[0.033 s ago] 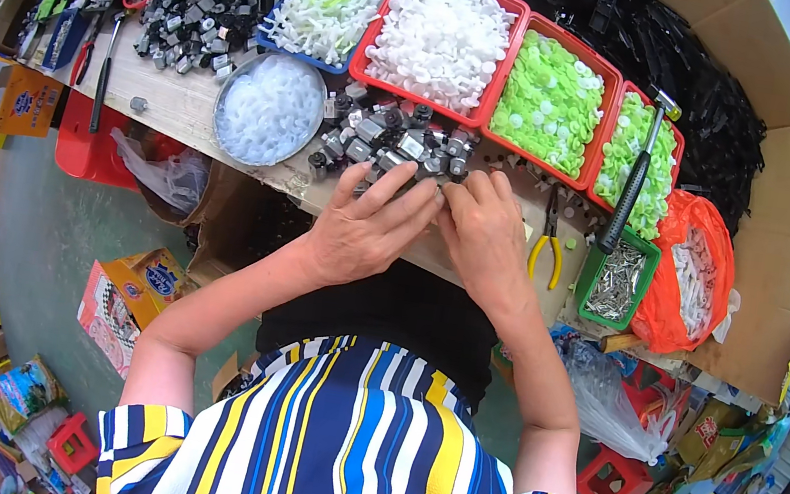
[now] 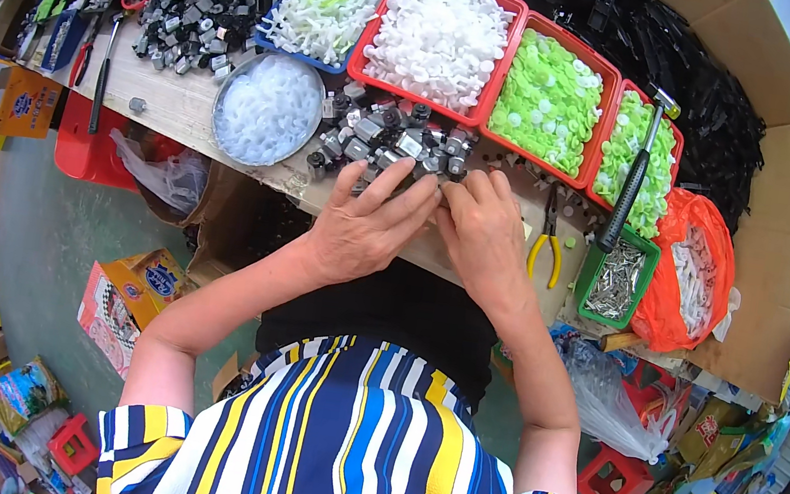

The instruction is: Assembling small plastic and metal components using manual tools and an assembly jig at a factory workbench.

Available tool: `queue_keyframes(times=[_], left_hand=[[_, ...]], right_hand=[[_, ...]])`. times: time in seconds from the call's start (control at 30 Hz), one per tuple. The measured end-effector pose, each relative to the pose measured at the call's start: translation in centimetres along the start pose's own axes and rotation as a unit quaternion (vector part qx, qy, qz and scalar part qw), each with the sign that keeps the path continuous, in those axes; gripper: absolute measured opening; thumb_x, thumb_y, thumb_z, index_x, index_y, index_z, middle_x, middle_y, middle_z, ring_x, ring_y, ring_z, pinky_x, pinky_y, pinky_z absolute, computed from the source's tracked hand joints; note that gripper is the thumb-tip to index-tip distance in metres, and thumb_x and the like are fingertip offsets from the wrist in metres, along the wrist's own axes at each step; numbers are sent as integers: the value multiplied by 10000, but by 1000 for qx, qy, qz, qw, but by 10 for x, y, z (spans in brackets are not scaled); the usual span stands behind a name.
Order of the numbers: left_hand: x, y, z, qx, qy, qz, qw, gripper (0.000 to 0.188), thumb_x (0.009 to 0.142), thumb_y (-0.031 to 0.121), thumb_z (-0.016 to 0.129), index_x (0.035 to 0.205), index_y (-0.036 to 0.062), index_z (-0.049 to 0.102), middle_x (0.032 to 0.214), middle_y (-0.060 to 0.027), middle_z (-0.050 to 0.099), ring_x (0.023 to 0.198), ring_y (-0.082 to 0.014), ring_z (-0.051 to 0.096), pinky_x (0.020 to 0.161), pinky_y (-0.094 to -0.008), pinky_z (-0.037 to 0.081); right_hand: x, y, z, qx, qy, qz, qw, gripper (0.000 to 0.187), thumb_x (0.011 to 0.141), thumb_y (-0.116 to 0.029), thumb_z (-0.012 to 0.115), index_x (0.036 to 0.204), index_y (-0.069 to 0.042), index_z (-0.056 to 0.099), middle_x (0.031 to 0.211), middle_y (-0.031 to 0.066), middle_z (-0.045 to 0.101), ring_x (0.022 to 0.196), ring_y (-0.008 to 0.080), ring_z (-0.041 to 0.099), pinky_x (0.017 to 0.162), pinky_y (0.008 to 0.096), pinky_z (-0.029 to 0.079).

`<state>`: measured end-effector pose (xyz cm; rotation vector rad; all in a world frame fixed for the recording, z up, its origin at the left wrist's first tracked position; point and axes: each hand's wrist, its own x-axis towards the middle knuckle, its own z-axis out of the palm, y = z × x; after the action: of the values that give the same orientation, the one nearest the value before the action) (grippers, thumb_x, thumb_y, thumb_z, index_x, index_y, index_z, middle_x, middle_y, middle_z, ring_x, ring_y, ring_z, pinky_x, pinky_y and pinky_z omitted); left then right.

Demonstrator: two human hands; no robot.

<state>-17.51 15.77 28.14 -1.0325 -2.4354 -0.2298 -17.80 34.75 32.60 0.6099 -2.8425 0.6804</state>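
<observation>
My left hand (image 2: 363, 225) and my right hand (image 2: 486, 235) meet fingertip to fingertip at the table's near edge. The right fingers are bent in a pinch, and the left fingers curl toward them, the index raised. Whatever lies between them is hidden beneath the fingers. Right beyond the fingertips is a heap of small silver-and-black motors (image 2: 363, 131). Left of the heap sits a round metal dish (image 2: 217, 128) of translucent white plastic pieces (image 2: 268, 108). Pliers with yellow handles (image 2: 546, 248) lie to the right of my right hand.
Along the back stand a blue tray (image 2: 303, 54), red trays (image 2: 413, 101) of white and green pieces, and black parts. A hammer (image 2: 635, 175) rests across the rightmost red tray, near a green tray (image 2: 597, 316) of metal pins and an orange bag (image 2: 661, 310). More motors (image 2: 202, 3) lie left.
</observation>
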Motion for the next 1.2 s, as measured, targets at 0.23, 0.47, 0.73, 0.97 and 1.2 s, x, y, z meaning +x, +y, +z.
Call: queue_keyframes(times=[0.23,0.47,0.73,0.97,1.2], left_hand=[[2,-2,7,36,4,38,999,421,821,263,704,1221,134,673,1326,11,552,1324,-239,421,1130,-532,150],[6,0,-8,-9,-40,11,999,447,791,267,730,1203,108,664,1311,-24,542,1294,-274,423,1125,-520,156],[81,-30,-34,-124,50,-35,990,303,768,106,735,1066,67,694,992,-53,636,1057,-290,537,906,-423,378],[125,-69,-5,-83,-16,22,996,95,790,86,654,878,76,686,854,-48,593,957,-234,549,885,-394,385],[141,-82,10,-27,-42,133,990,94,770,174,680,806,95,642,865,-45,574,986,-212,546,916,-387,394]], right_hand=[[-12,10,10,91,67,12,994,243,786,-54,721,1015,9,669,867,127,558,860,321,543,740,429,460],[-77,28,-52,42,142,97,984,133,810,-39,716,938,-18,687,895,115,629,831,291,596,737,395,475],[-139,86,-87,-89,128,309,938,111,845,-33,681,931,35,662,874,141,594,826,306,596,743,382,480],[-131,93,-86,-69,107,334,934,95,847,-26,673,919,34,655,869,149,582,798,292,603,714,373,481],[-128,98,-89,-42,102,331,937,79,843,-17,672,901,34,663,845,139,593,763,269,613,688,353,484]])
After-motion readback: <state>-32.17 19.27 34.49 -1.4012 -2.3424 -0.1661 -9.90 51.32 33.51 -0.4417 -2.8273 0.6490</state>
